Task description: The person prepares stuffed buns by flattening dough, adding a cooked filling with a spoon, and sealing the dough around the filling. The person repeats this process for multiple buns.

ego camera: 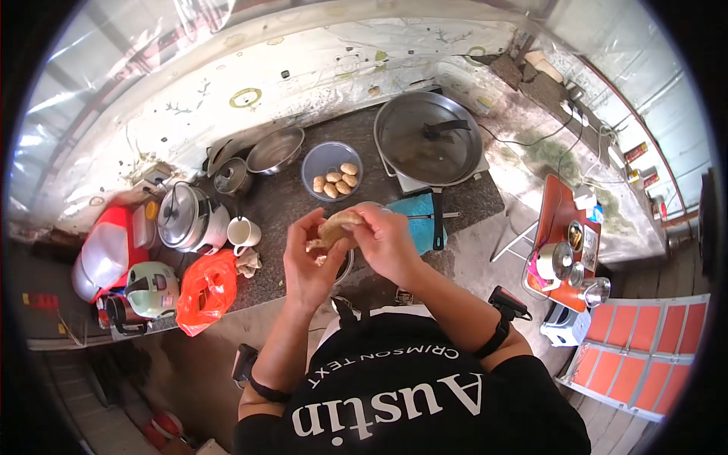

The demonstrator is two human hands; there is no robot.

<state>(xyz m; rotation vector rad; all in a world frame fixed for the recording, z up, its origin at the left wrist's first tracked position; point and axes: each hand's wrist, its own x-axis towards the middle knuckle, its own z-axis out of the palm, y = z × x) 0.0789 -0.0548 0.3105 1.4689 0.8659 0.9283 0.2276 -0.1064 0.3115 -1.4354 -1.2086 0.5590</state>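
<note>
A tan, soft-looking piece of food (339,223), perhaps a fried tofu pouch, is held up between both hands over the front of the counter. My right hand (388,242) pinches its upper right side between thumb and fingers. On the other side, my left hand (311,263) curls around its left edge, fingers raised. Partly hidden below the hands is a round bowl (347,270); its contents are mostly covered. Several light-brown, oval food pieces (334,177) lie in a clear round bowl (311,162) just beyond my hands.
A wide lidded pan (398,114) stands on a cooker at back right, its handle (438,219) reaching over a blue cloth (418,239). Leftward are a metal bowl (277,149), a white mug (244,233), a rice cooker (193,219) and a red plastic bag (206,293).
</note>
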